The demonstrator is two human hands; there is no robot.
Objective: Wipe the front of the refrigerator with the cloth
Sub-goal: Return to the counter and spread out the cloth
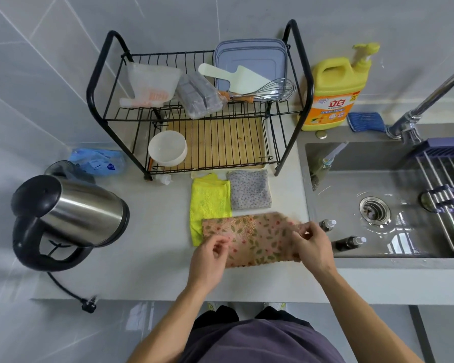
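A pink floral cloth (257, 237) lies folded on the grey counter (147, 258), overlapping a yellow cloth (209, 203). My left hand (210, 258) pinches the floral cloth's left edge with curled fingers. At the cloth's right edge, my right hand (312, 244) pinches it between thumb and fingers. No refrigerator is in view.
A grey dotted cloth (249, 189) lies behind the floral one. A black dish rack (202, 111) stands at the back, a steel kettle (71, 213) at the left, a sink (378, 205) with small bottles (349, 242) on its rim at the right, and yellow detergent (333, 93) behind it.
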